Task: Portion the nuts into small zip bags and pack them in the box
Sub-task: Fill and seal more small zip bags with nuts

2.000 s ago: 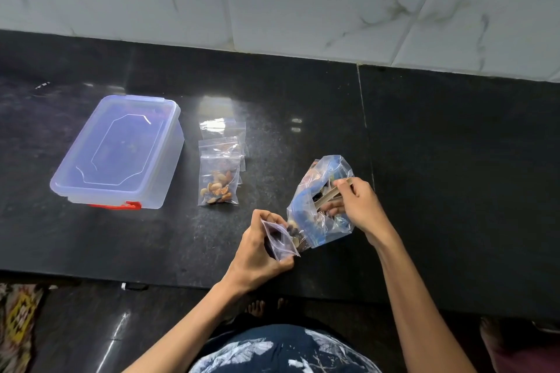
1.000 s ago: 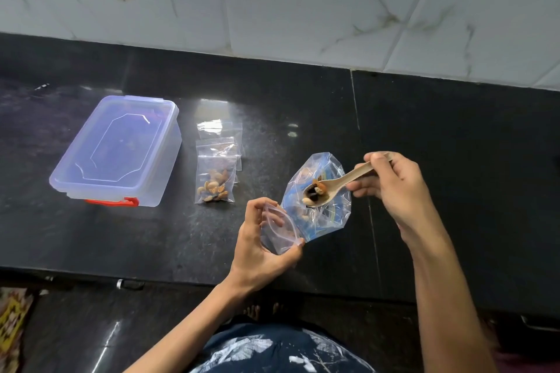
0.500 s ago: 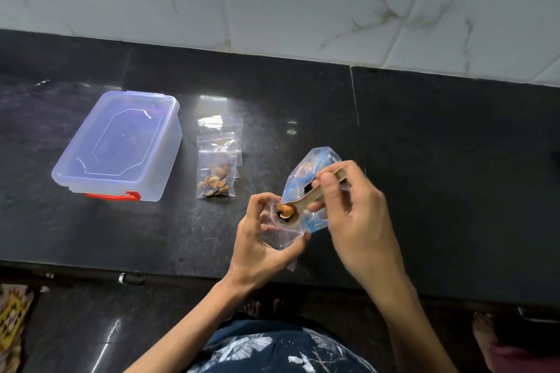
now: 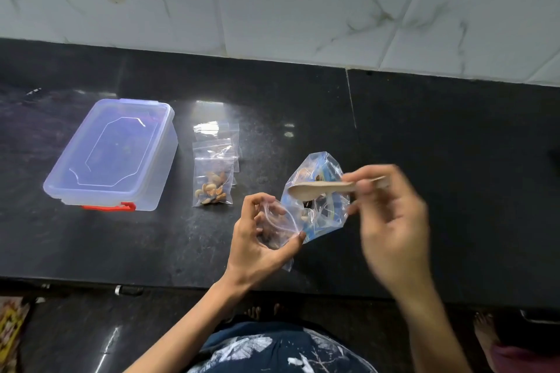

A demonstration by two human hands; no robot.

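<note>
One filled bag (image 4: 213,179) lies beside the box (image 4: 110,154), whose lid is on; no bags can be made out inside it, so packing is judged not begun. Behind the filled bag, at least one empty bag (image 4: 216,127) is laid out. A small bag (image 4: 278,228), with a few dark nuts in it, is pinched open by the left hand (image 4: 257,239) above the counter (image 4: 454,160). Just beside it stands the large nut bag (image 4: 315,203), some nuts left inside. Over its mouth an emptied spoon (image 4: 321,189) is gripped by the blurred right hand (image 4: 391,215). More scooping, sealing and boxing are judged to remain.
</note>
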